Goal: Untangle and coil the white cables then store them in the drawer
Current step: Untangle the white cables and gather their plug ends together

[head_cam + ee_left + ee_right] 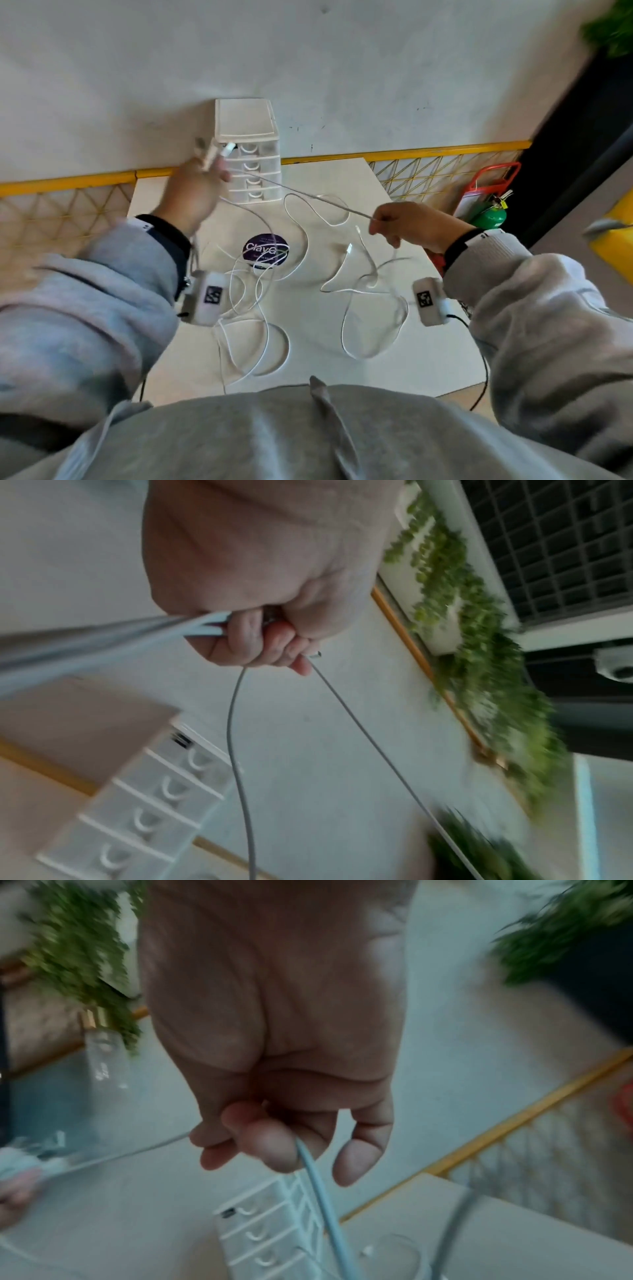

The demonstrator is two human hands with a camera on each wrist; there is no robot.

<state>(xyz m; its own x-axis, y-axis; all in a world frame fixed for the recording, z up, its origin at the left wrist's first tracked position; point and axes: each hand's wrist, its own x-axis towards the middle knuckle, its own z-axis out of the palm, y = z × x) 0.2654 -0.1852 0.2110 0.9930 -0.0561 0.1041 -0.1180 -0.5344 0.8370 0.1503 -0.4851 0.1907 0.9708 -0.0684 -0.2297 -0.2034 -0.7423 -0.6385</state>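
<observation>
I am holding my left hand [195, 192] up near the top of the drawer unit [248, 150], fingers curled tight around a small bundle of cable ends — the plugs [219, 150] are poking out past my knuckles. My right hand [407, 222] is pinching one strand [301, 193] between thumb and fingertips, and that strand is running taut between the two hands, above the table [428, 342].

The cables [260, 308] are thin, light and limp, so I am judging they will drape and spring back into loops rather than stay where I put them. The jacket looks smooth, so a loose pinch may let it slide; that helps for running a hand along the length, but for pulling I would rather grip just behind a plug, where the stiff body gives something to hold. Hard tugs at the plug joints look like the weak point.

The rest is lying in overlapping loops across the middle of the table, some over the purple sticker [266, 250], and one strand is reaching the near edge by my body. The drawer unit is standing at the far edge against the wall [376, 68], all its drawers shut as far as I can tell. There is open air above the table for lifting strands clear — less so on the far side, where the wall is closing things in.
</observation>
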